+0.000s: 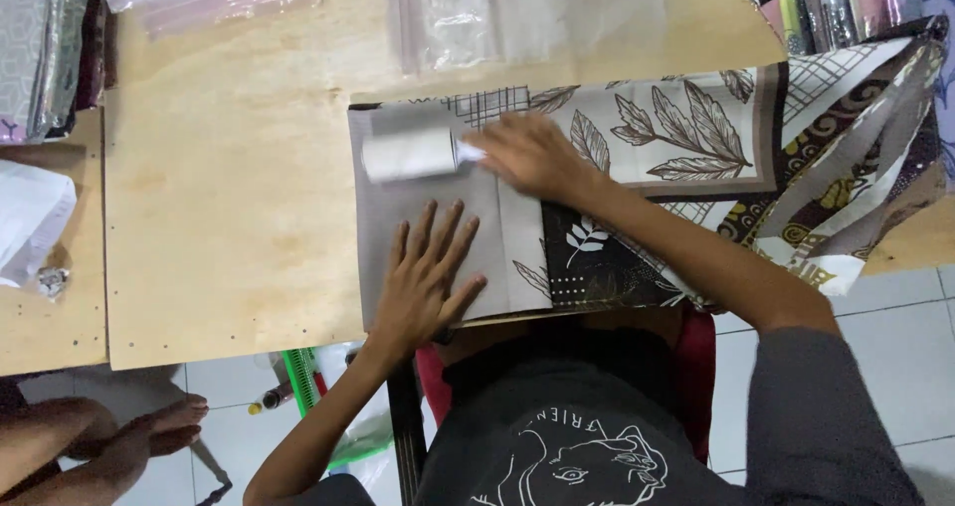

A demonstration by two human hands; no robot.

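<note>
Right hand (532, 156) pinches the lint roller (410, 155) handle; left hand (426, 277), fingers spread, pins the folded cloth (438, 217) below it — keep strokes short, pressure even

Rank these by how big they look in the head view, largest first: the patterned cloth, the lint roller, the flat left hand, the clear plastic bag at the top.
1. Patterned cloth
2. Clear plastic bag, partly cut off by the frame's top edge
3. Left hand, flat on the cloth
4. Lint roller, held by the right hand
</note>
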